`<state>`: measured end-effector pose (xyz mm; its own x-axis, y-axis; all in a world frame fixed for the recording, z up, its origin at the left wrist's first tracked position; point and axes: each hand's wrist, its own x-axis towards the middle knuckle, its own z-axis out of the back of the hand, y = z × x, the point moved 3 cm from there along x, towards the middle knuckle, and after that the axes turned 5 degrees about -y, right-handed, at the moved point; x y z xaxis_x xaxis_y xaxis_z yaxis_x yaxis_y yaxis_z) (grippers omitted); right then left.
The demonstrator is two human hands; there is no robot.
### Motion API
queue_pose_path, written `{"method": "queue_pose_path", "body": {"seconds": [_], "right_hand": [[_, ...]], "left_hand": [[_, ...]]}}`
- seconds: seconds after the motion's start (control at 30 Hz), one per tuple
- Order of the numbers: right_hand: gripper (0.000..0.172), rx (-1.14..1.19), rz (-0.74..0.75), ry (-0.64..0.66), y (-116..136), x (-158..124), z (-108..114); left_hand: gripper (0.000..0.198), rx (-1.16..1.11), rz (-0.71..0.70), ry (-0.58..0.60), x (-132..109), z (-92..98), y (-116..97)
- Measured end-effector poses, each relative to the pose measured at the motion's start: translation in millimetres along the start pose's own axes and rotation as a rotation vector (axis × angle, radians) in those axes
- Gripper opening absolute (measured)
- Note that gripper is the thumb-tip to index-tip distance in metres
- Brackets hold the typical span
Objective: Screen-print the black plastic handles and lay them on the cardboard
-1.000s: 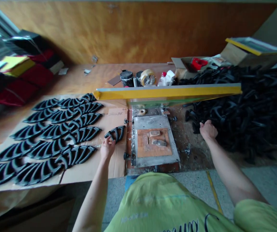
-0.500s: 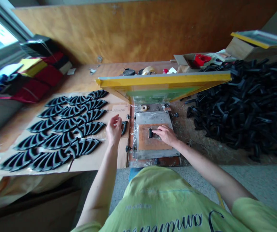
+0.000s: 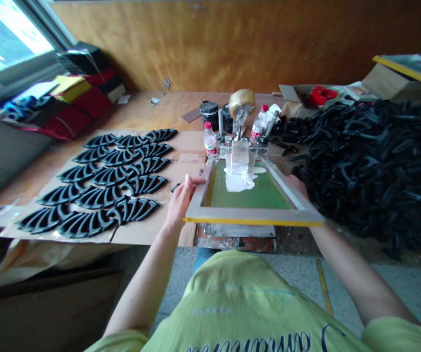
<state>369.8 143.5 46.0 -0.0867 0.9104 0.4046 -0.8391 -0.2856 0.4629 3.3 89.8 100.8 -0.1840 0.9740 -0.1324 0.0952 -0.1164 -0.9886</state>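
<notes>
A wooden silkscreen frame (image 3: 254, 215) with a yellow-edged rail lies lowered over the print bed, its green mesh (image 3: 256, 194) facing up. My left hand (image 3: 181, 200) grips the frame's left rail. My right hand (image 3: 297, 186) holds the right rail, mostly hidden behind it. A puddle of white ink (image 3: 239, 180) spreads across the mesh, and a pale flat scraper (image 3: 240, 157) stands in it at the far end. The frame hides the orange board and the black part on it. Rows of black moulded parts (image 3: 122, 181) lie on cardboard (image 3: 147, 230) to the left of my left hand.
A large heap of black parts (image 3: 367, 166) fills the right side. Behind the frame stand a clear plastic bottle (image 3: 209, 139), a black ink tin (image 3: 209, 115) and a tape roll (image 3: 241, 101). Hinges and clamps hold the frame's far end.
The frame has swung down from its raised position over the bed. My right hand has left the orange board and taken the right rail. My left hand has moved onto the left rail.
</notes>
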Motion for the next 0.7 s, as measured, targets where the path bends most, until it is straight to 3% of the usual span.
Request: {"method": "queue_pose_path", "body": {"seconds": [0.1,0.23,0.33,0.47,0.6,0.7], "right_hand": [[0.042,0.031,0.016,-0.052,12,28,7],[0.069,-0.002,0.227,0.018,73,55,-28],[0.047,-0.131,0.291,0.163,103,58,-57],[0.008,-0.216,0.291,0.392,107,26,-70],[0.025,-0.124,0.443,0.509,103,-17,-55],[0.027,-0.024,0.501,0.596,101,-22,-43]], "left_hand": [[0.063,0.088,0.175,0.048,-19,9.3,58],[0.093,0.103,0.263,0.015,-19,7.6,110],[0.088,0.120,0.265,0.003,-15,5.9,124],[0.080,0.155,0.274,0.026,-13,8.0,127],[0.078,0.149,0.297,0.015,-13,10.0,133],[0.073,0.163,0.285,0.009,-12,10.7,140]]}}
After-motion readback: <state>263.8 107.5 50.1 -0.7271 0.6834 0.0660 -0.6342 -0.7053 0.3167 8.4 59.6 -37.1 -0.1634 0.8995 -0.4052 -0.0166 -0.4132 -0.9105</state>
